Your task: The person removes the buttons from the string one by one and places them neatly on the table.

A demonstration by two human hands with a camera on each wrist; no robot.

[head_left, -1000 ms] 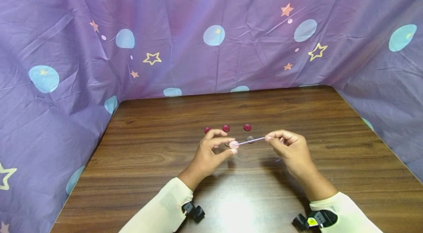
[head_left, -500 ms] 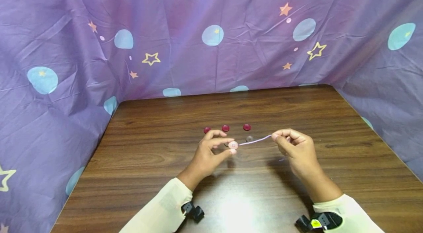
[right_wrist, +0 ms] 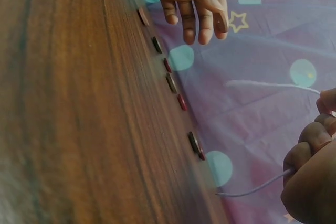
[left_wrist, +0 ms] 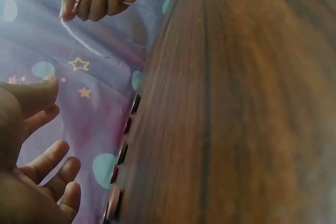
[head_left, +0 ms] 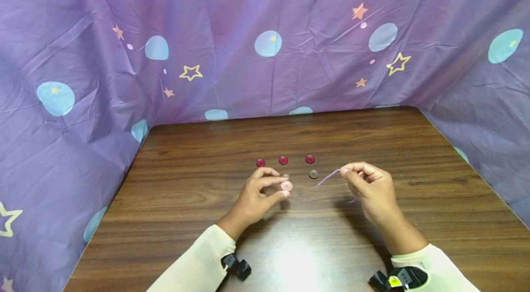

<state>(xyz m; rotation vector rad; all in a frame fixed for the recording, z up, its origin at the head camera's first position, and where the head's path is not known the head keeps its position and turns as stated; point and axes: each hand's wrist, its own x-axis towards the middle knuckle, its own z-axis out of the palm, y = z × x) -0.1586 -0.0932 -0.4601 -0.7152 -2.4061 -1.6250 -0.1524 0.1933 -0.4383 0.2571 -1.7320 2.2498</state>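
Observation:
My left hand (head_left: 251,197) pinches a pale pink button (head_left: 286,186) between thumb and finger, its face with small holes turned towards the head camera. To the right, my right hand (head_left: 372,191) pinches a lavender string (head_left: 328,177) between thumb and forefinger. One end of the string sticks out leftward and droops, apart from the button. Its other end dangles below the curled fingers, as the right wrist view shows. Both hands are above the table. In the left wrist view the held button is hidden by the hand.
On the brown wooden table (head_left: 186,181) lie three dark red buttons (head_left: 283,160) in a row. A grey-brown button (head_left: 313,174) sits nearer, another partly behind my left fingers. The left wrist view shows a pinkish button (left_wrist: 114,203) on the table. Purple cloth (head_left: 232,16) surrounds it.
One second ago the string reached the button's face, stretched tight between both hands. Now its end is away from the button; my right hand has moved right, my left slightly left and nearer.

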